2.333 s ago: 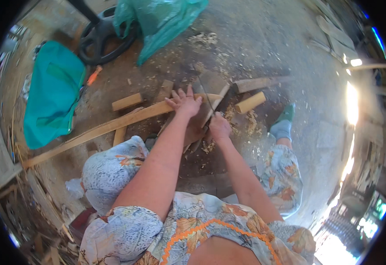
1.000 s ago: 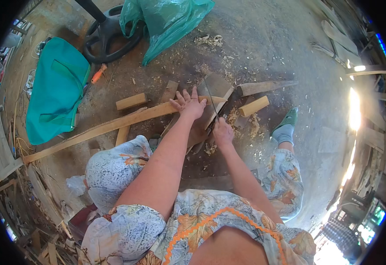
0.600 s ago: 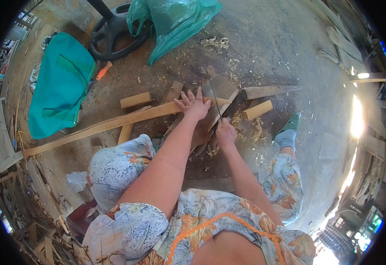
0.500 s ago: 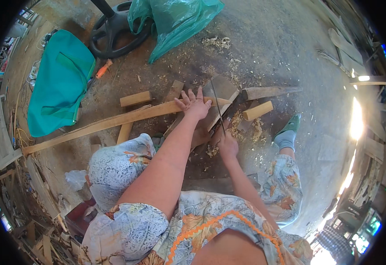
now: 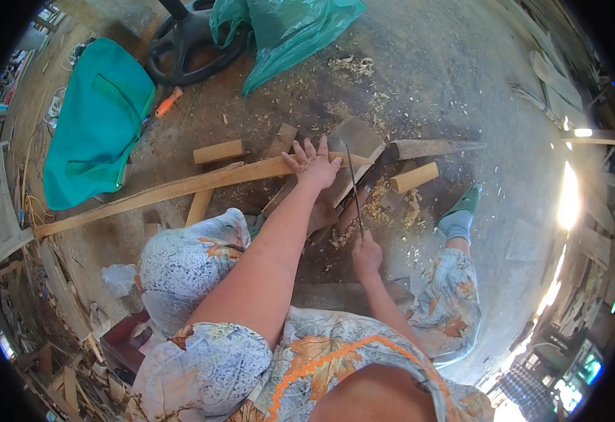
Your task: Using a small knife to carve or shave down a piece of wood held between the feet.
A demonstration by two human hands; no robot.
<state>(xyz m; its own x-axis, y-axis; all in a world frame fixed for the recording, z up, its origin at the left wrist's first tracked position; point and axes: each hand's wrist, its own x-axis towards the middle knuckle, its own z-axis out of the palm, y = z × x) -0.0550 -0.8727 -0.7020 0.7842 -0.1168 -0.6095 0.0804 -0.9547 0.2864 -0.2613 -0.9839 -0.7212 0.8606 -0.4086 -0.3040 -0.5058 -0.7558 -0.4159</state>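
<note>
A long pale wooden plank [image 5: 181, 188] lies diagonally, its right end resting on a wooden board [image 5: 353, 135] with a slanted edge. My left hand [image 5: 313, 167] presses on the plank near that end, fingers spread flat. My right hand [image 5: 367, 254] is closed round the lower end of a long, thin, dark saw-like blade [image 5: 355, 193], which crosses the plank end just right of my left fingers. Short wood blocks [image 5: 413, 176] and curled shavings [image 5: 378, 214] lie around the board. My legs in leaf-patterned trousers flank the work.
A teal fabric bag [image 5: 89, 126] and orange-handled tool [image 5: 169, 102] lie left. A green plastic bag [image 5: 293, 39] and black wheel-like base [image 5: 191, 63] are at the back. A tapered offcut [image 5: 434, 148] lies right; scrap wood [image 5: 61, 380] is piled lower left.
My right hand has drawn down toward my body, bringing the blade with it along the cut line. My left hand stays spread on the plank. The view has shifted slightly.
</note>
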